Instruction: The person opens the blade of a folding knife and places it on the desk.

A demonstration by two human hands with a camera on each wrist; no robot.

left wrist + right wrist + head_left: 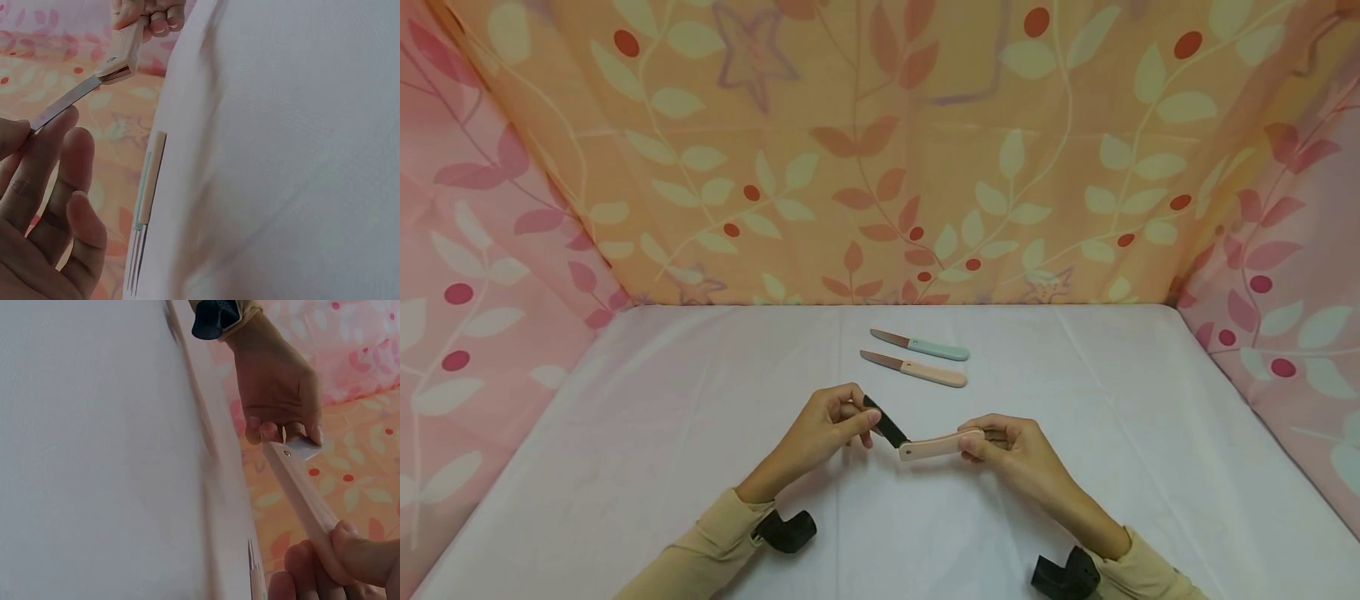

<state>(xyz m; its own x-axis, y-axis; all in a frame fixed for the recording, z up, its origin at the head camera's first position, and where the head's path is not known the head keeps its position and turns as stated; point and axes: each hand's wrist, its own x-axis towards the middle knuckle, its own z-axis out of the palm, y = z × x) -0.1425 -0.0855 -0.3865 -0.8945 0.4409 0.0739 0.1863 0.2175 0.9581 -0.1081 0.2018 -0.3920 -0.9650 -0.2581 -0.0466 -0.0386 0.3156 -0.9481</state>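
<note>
From the head view, a folding knife (pixel 925 442) with a pale peach handle is held just above the white table (pixel 1150 467), near its front middle. The right hand (pixel 1011 446) grips the handle's far end, and the left hand (pixel 831 425) pinches the dark blade at about ten o'clock from the hinge. Two more knives lie side by side at twelve o'clock: a teal-handled knife (pixel 921 344) behind a peach-handled knife (pixel 916 368).

The left wrist view shows the left fingers (pixel 53 134) closed on the bare blade (pixel 65 103), with the handle (pixel 122 53) above.

The right wrist view shows the right fingers (pixel 350 550) wrapped round the handle, the other hand at the hinge.

The step in hand looks like swinging the blade about its hinge; the next move would call for a steady handle and fingers kept off the edge.
</note>
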